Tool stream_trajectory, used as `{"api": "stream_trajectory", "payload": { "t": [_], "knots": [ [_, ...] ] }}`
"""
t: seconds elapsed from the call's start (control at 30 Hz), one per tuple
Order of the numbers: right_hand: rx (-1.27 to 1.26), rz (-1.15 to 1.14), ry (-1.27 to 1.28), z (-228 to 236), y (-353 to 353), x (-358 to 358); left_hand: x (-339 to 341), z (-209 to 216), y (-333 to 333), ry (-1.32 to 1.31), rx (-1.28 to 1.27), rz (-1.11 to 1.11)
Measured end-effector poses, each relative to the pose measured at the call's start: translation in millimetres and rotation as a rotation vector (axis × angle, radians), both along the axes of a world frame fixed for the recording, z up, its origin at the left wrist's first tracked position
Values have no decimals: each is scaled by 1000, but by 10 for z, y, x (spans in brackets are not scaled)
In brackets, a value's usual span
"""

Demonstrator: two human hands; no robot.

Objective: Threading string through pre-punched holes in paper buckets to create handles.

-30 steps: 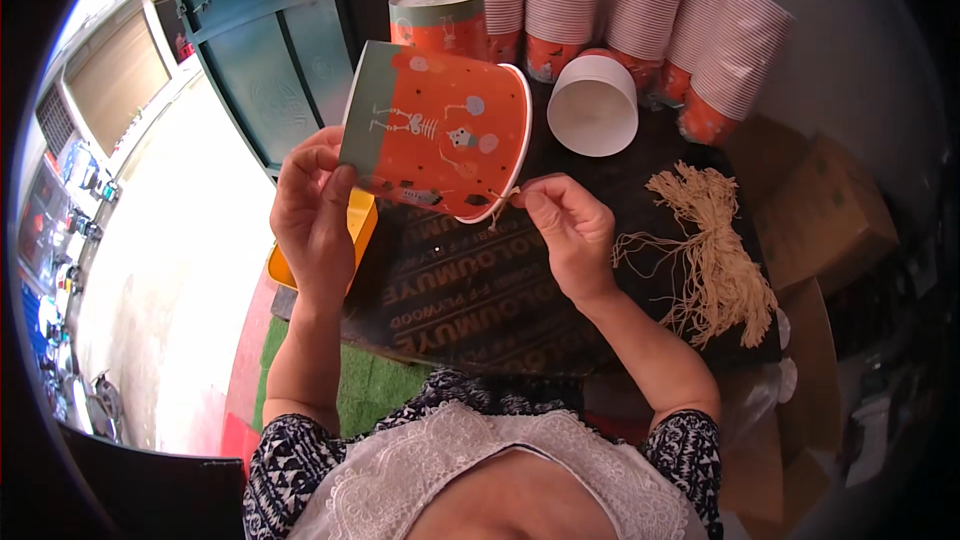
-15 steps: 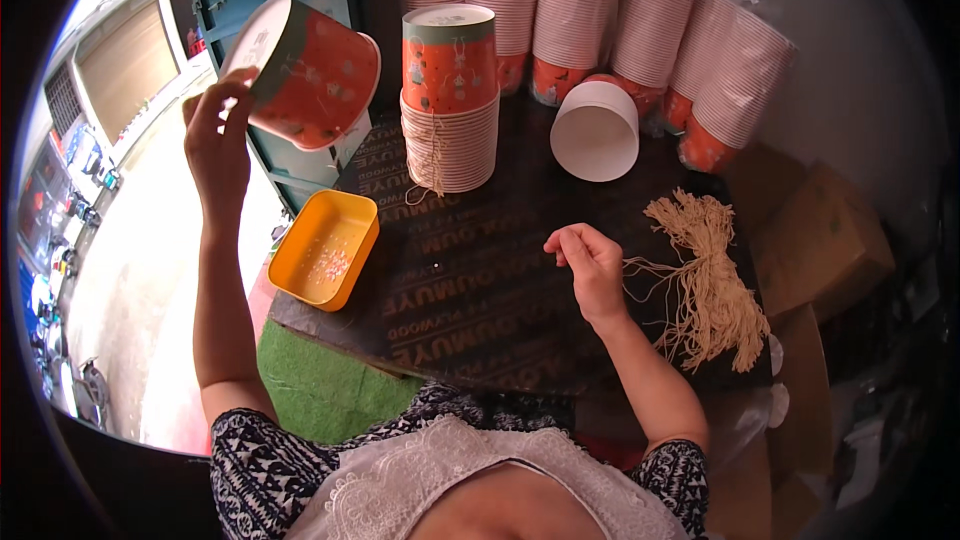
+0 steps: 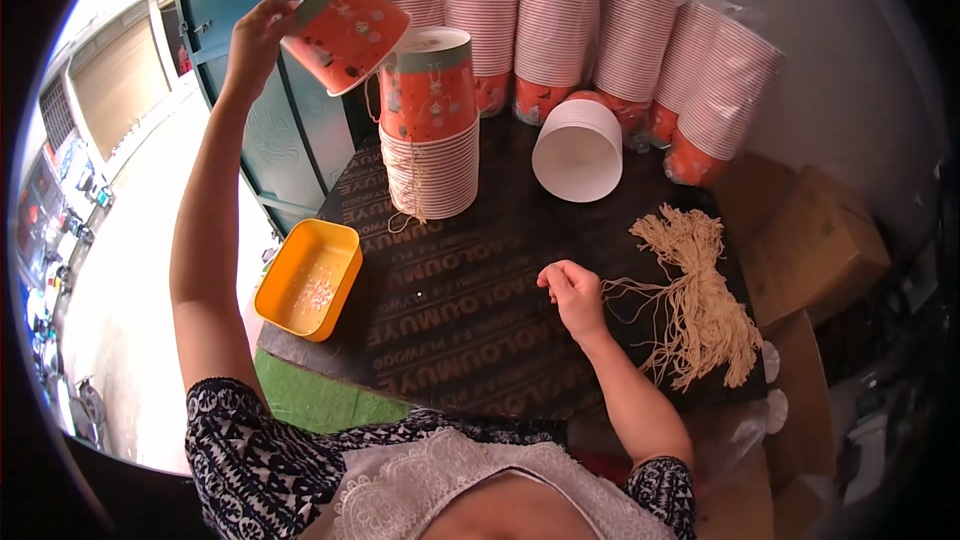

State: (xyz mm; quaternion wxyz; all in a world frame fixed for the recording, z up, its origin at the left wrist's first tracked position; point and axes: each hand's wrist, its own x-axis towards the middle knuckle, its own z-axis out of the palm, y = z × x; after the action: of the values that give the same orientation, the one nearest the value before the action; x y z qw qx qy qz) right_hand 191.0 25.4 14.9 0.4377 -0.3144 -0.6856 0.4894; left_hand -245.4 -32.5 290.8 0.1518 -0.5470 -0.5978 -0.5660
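**One paper cup [image 3: 348,28] was held up beside a stack of upturned cups [image 3: 430,100]**

The orange cup was off the table, tilted, its rim toward the stack and its green base end toward the left hand [image 3: 258,38]. That hand's fingers were closed on the base edge, with no sign of slack. In view the rim overlapped the top of the stack; whether they touched could not be told. A thin string [image 3: 369,100] hung down by the rim.

Bringing the cup to the stack seemed to be the step in hand. As a judgement, the next move called for levelling it, rim down, over the topmost base, with the string free of the gap.

The right hand [image 3: 570,295] hung above the table [image 3: 470,345] near the string bundle [image 3: 695,300], its fingers curled in; no cup was in it, and whether it pinched a strand was unclear.

Half a second earlier, the cup was clear of the stack on the left, its white base showing; by this moment it had come across to the stack and the base had turned mostly out of sight. The right hand had stayed near the bundle.

Farther out were a yellow box [image 3: 344,298] with small pale bits, a cup on its side [image 3: 578,165] and tall bagged stacks [image 3: 557,25].
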Motion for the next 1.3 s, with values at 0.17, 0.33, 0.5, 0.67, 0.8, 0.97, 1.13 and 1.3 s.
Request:
{"api": "stream_trajectory", "payload": {
  "t": [0.17, 0.33, 0.5, 0.67, 0.8, 0.97, 1.13, 1.3],
  "knots": [
    [43, 25, -71, -69, 25, 7, 102, 211, 423, 177, -34, -91],
    [39, 71, -137, -48, -9, -9, 114, 335, 675, 443, -94, -187],
    [171, 103, -175, -82, -24, -16, 157, 258, 810, 461, -159, -297],
    [247, 145, -203, -37, -52, -32, 221, 194, 813, 547, -200, -240],
    [272, 141, -228, 2, -63, -17, 296, 140, 874, 570, -252, -209],
    [282, 161, -252, 2, -68, -19, 204, 139, 922, 602, -289, -317],
    [305, 165, -259, 6, -58, -13, 241, 116, 990, 597, -381, -347],
    [296, 176, -273, 40, -67, -9, 327, 43, 955, 607, -410, -241]
  ]
}}
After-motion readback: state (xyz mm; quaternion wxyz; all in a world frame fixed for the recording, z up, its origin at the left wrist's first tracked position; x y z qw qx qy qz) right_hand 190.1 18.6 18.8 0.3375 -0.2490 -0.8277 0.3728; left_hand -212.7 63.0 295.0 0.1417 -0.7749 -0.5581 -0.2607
